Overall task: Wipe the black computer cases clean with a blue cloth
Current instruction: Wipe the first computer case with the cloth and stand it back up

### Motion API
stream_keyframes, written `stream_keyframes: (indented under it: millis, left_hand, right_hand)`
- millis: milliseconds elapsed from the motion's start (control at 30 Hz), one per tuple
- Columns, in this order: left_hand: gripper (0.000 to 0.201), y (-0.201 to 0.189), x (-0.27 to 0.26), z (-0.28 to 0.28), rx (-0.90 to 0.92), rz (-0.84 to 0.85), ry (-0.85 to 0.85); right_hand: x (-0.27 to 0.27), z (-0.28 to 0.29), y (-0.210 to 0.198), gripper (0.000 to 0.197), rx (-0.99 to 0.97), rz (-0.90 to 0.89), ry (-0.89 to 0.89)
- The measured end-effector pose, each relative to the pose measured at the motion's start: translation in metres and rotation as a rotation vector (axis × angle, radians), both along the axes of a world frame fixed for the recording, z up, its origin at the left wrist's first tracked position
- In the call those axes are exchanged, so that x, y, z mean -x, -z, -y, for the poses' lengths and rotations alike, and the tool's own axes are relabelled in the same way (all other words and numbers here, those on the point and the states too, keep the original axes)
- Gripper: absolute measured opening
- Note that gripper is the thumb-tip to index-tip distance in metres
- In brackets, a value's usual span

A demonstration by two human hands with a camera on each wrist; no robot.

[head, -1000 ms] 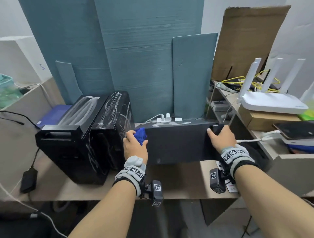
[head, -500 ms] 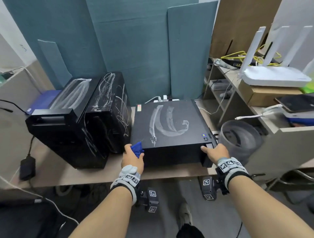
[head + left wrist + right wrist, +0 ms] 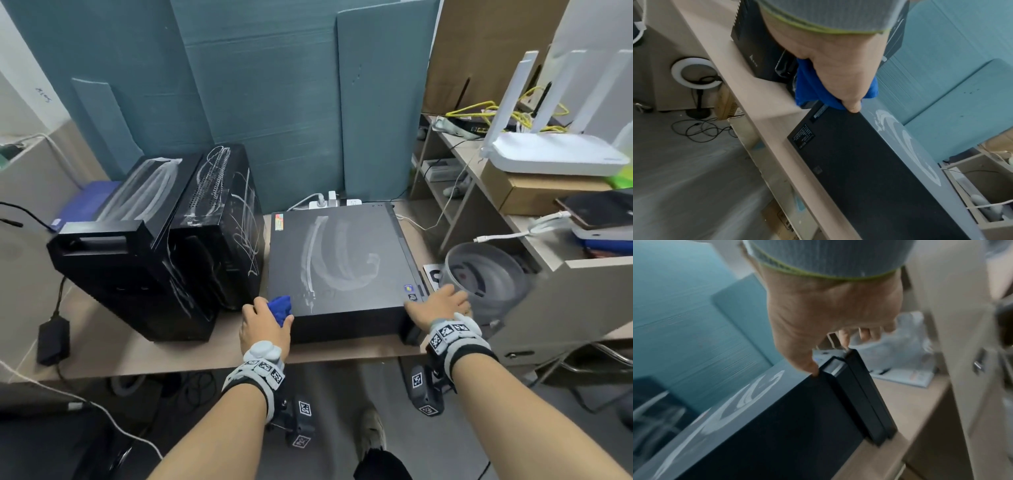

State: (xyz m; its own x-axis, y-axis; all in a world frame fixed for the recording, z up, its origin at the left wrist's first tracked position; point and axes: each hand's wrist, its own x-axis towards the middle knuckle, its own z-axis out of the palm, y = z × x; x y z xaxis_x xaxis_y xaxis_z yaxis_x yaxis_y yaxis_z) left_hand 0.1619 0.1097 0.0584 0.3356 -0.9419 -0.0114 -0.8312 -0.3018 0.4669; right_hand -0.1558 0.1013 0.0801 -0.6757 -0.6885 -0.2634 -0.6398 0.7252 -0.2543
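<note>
Right hand (image 3: 440, 305) shifted; cloth (image 3: 281, 308) in left hand (image 3: 263, 325)

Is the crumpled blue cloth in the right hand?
No, the left hand grips the crumpled blue cloth at the flat black computer case's near-left corner.

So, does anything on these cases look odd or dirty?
Yes. The flat case has pale curved smears across its top, and the two upright cases carry white streaks and scribble-like marks. The left hand holds the cloth at the flat case's near corner.
</note>
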Motion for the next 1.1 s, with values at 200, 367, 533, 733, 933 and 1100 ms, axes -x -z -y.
stream_keyframes:
  millis: [200,367,533,733,933,1100]
  left_hand:
    - [0.048,-0.033,0.028,0.017,0.141,-0.24,0.102]
    - [0.03,-0.057,0.06,0.034,0.067,-0.407,0.293]
    - [0.016,-0.066,0.067,0.056,0.009,-0.495,0.322]
    - [0.006,-0.071,0.065,0.096,0.074,-0.329,0.228]
    - [0.012,-0.096,0.065,0.145,0.2,-0.248,0.157]
    - [0.035,-0.119,0.053,0.18,0.399,-0.283,-0.047]
  right_hand:
    - [-0.034,0.04,-0.037,0.052,0.414,0.282,-0.435]
    - [-0.091,0.057,-0.05,0.045,0.258,0.94,-0.581]
    - [-0.093,0.072,-0.043,0.04,0.3,0.87,-0.762]
    - [-0.074,0.114,-0.048,0.022,0.166,0.734,-0.856]
    - [-0.073,0.176,-0.054,0.024,0.204,0.679,-0.888]
    - [-0.074,0.221,-0.059,0.037,0.345,0.73,-0.799]
